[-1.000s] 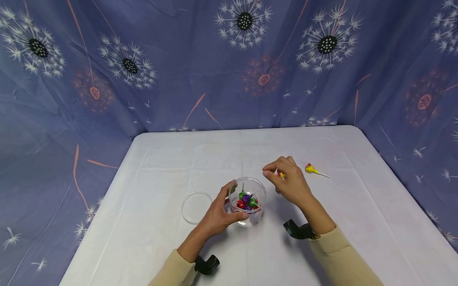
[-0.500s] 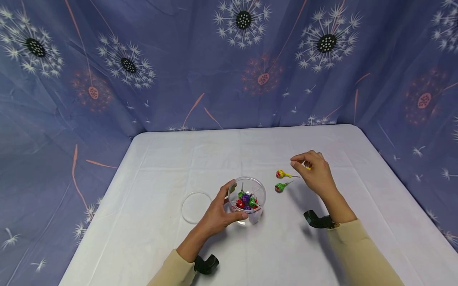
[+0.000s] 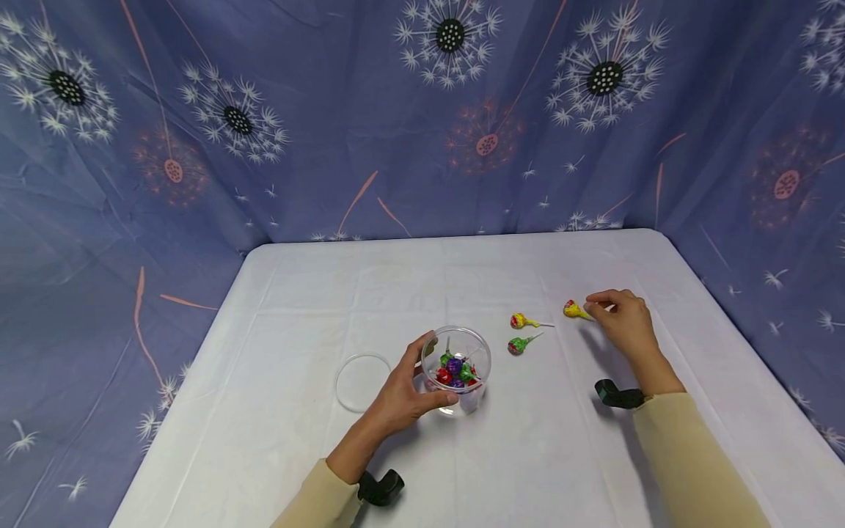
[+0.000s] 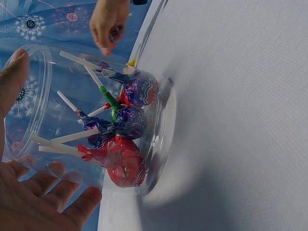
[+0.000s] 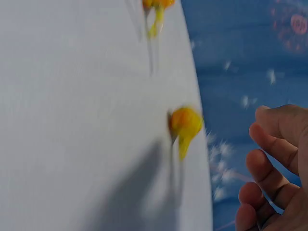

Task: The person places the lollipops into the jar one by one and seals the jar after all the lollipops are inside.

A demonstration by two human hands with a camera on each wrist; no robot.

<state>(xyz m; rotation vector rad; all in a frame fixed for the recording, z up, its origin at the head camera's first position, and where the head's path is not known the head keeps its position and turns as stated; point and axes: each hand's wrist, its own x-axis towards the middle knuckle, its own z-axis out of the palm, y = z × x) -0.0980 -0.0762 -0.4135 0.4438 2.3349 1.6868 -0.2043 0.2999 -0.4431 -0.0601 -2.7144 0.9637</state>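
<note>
My left hand (image 3: 409, 400) holds a clear plastic jar (image 3: 470, 402) round its side. The jar stands lidless on the white table, with several wrapped lollipops (image 4: 126, 163) in red, purple and green inside, sticks mostly pointing up in the left wrist view. Over the stick end of a yellow lollipop (image 3: 573, 309) hovers my right hand (image 3: 623, 323), thumb and forefinger close together, the others loosely bent. In the right wrist view that yellow lollipop (image 5: 186, 124) lies apart from the fingers (image 5: 267, 168), which hold nothing.
Left of the jar lies a clear round lid (image 3: 339, 383). Another yellow lollipop (image 3: 518, 320) and a green lollipop (image 3: 518, 345) rest between the jar and my right hand. A blue dandelion-print curtain (image 3: 330, 147) hangs behind the white-covered table (image 3: 343, 286).
My right hand has moved right, from over the nearer yellow and green lollipops to the far yellow one, uncovering the first two. The left hand and jar have stayed put.
</note>
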